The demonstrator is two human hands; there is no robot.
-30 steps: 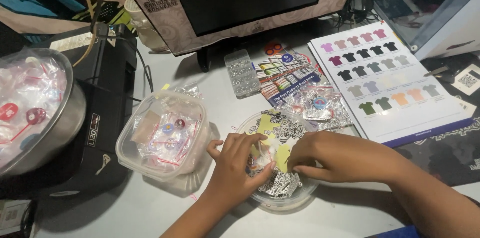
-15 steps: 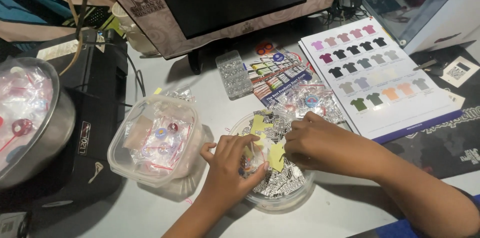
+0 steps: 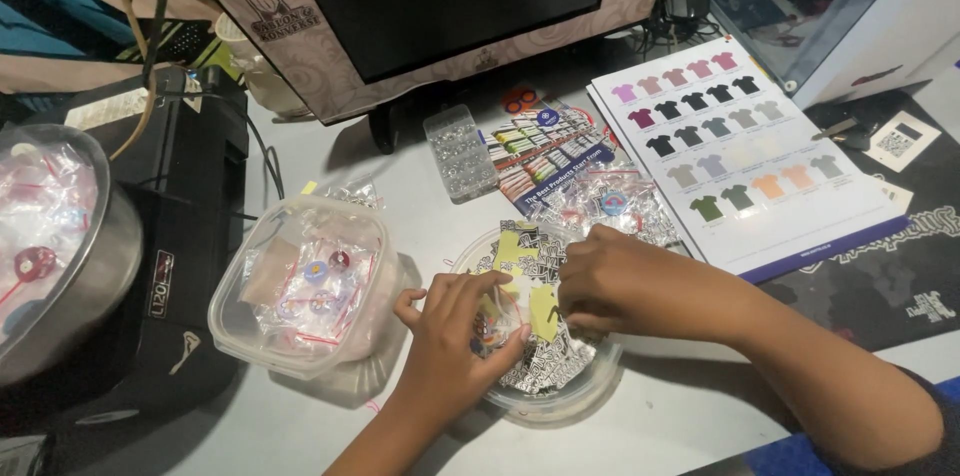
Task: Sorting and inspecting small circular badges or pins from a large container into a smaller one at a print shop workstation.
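Round clear dish point(image 3: 590, 398) is sitting on the bench point(image 3: 420, 196) near its front edge, holding black-and-white printed slips and yellow pieces. Left hand point(image 3: 450, 346) and right hand point(image 3: 625, 281) are both reaching into it, fingers curled onto the slips; exact grip cannot be told. Just left, a square clear tub point(image 3: 305, 286) is holding small bagged badges. Behind right, a white shirt-colour chart point(image 3: 740, 151) is lying flat, its long axis running front to back

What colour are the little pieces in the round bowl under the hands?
Black-and-white printed pieces with some yellow ones, seen in the head view.
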